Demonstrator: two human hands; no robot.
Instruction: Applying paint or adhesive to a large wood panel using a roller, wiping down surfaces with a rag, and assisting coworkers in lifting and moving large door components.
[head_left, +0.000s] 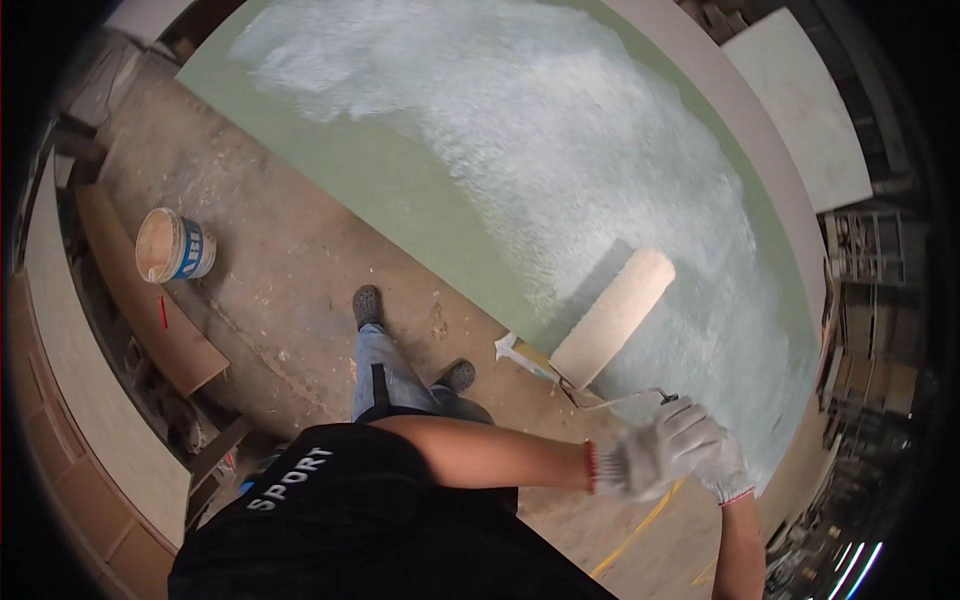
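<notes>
A paint roller with a thick cream-coloured sleeve [615,318] lies against a large green panel [385,175]. Its bent wire frame [625,398] runs back to a dark handle end at my gloves. My left hand [655,458], in a white knit glove with a red cuff edge, reaches across and is closed at the handle. Close beside it, my right hand [722,466], gloved the same way, is also closed around the handle. The gloves hide most of the grip. A whitish, streaky coating [590,130] covers much of the panel, while green shows along its near-left side and far edge.
A white bucket with a blue label [175,246] stands on the stained concrete floor [270,260] to the left. A curved brown board [150,290] lies beyond it. At the panel's near edge is a white T-shaped piece [522,354]. Shelving [865,250] stands at far right.
</notes>
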